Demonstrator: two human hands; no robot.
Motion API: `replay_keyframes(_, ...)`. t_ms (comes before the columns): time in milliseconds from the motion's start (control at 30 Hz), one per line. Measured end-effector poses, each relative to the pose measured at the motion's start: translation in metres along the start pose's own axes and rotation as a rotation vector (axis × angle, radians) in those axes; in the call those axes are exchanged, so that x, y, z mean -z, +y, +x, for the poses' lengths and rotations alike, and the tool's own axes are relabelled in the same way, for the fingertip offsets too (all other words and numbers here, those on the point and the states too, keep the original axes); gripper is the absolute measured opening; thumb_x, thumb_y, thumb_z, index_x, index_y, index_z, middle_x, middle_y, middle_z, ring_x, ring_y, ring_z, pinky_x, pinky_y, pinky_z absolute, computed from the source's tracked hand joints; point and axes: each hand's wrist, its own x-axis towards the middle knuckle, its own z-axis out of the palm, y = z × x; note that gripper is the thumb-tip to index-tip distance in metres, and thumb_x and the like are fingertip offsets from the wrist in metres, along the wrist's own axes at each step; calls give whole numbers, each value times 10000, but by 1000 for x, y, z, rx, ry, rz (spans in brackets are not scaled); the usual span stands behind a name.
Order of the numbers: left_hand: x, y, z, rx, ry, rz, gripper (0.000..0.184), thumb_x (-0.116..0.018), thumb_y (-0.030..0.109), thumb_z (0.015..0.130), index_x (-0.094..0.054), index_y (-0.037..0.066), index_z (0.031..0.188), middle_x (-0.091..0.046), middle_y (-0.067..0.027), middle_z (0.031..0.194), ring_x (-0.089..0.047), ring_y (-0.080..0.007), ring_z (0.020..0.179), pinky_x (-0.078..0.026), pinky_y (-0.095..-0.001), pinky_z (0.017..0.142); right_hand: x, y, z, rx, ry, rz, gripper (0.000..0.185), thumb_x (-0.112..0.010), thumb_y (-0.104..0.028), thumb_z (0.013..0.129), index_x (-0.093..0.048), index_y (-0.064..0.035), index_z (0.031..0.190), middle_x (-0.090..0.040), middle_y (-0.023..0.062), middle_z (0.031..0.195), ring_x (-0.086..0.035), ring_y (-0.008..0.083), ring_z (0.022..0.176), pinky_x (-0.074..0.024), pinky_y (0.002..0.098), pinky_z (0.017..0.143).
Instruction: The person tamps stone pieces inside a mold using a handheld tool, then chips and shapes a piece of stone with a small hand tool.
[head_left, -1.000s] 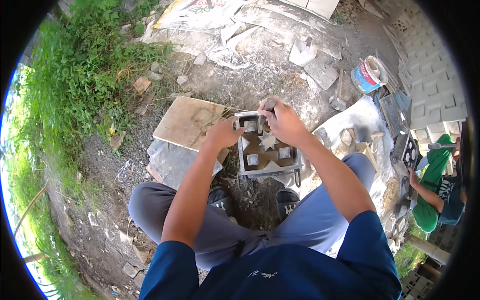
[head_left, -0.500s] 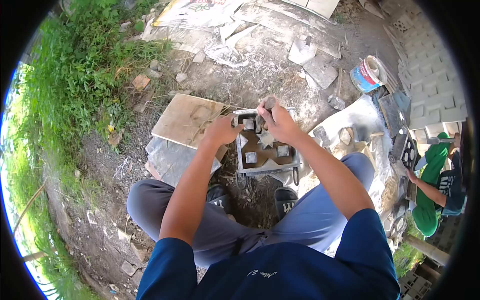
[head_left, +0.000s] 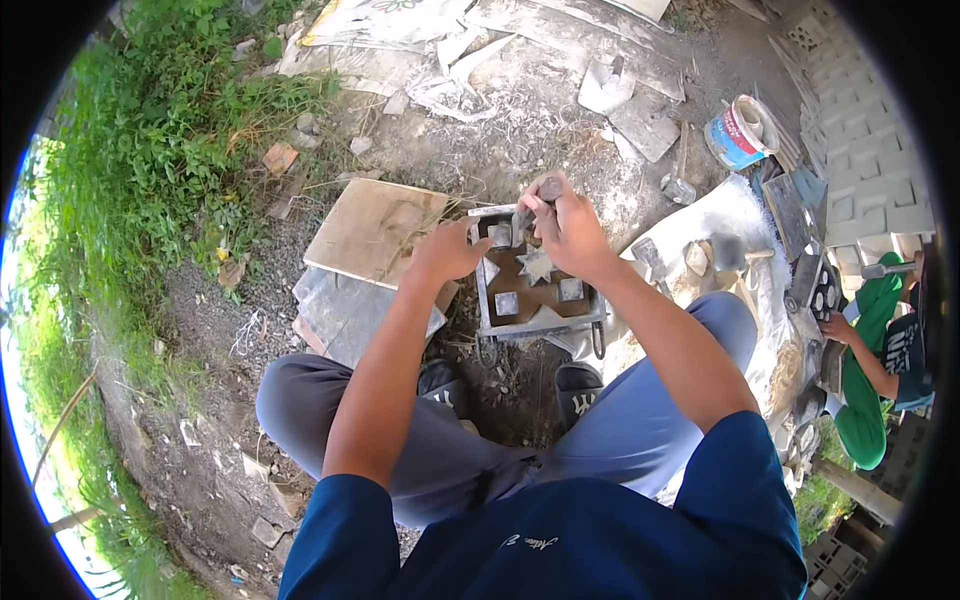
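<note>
Near the frame's centre, the left hand (head_left: 445,252) is at the upper left of an open box (head_left: 500,330) while the right hand (head_left: 568,232) grips a round-ended tool (head_left: 549,188), with a bucket (head_left: 735,135) at upper right.

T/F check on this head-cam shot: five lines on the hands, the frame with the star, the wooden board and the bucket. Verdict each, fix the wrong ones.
1. The right hand grips a round-ended tool. True.
2. The left hand is well away from the frame. False: it is at the frame's upper-left corner in the picture.
3. A star-shaped block sits inside the frame. True.
4. The wooden board overlaps the top of a grey slab. True.
5. The bucket is left of the frame in the picture. False: it is to the upper right.
</note>
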Motion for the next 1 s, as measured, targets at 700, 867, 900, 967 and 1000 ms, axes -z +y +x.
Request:
replay_keyframes(700, 1, 0, -1, 2, 41, -15, 606, -636, 473, 903, -573, 79, 1358, -664, -255, 1190, -611, -410, 1155, -475, -479, 969, -5, 10, 9, -99, -120, -142, 210, -527, -137, 1006, -418, -25, 1145, -658, 199, 845, -648, 426, 762, -509, 465, 707)
replay_keyframes(867, 0, -2, 0, -41, 40, -35, 590, -632, 460, 911, -585, 62, 1344, -660, -265, 1193, -608, -418, 1153, -471, -485, 976, 7, -14, -2, 37, -24, -49, 219, -533, -194, 1014, -419, -44, 1124, -664, 230, 842, -656, 427, 733, -506, 481, 688)
replay_keyframes(900, -2, -4, 3, -26, 47, -37, 599, -629, 467, 914, -575, 66, 1357, -654, -261, 1212, -608, -411, 1160, -469, -483, 980, 4, -11, -2, -12, -19, -21, 217, -534, -186, 1011, -419, -43, 1126, -666, 232, 847, -656, 434, 742, -505, 489, 689)
replay_keyframes(967, -2, -6, 3, -29, 45, -32, 606, -627, 472, 914, -570, 69, 1363, -651, -257, 1220, -606, -408, 1165, -467, -483, 983, 1, 6, 4, -103, -27, -82, 215, -536, -172, 1005, -417, -42, 1129, -667, 224, 851, -655, 442, 750, -504, 492, 689)
replay_keyframes(1000, 0, -4, 3, -33, 42, -24, 613, -626, 478, 914, -564, 72, 1369, -648, -254, 1229, -604, -406, 1170, -465, -483, 986, 0, 5, 8, -146, -56, -168, 216, -537, -166, 1002, -416, -41, 1129, -665, 215, 849, -654, 443, 749, -504, 489, 688)
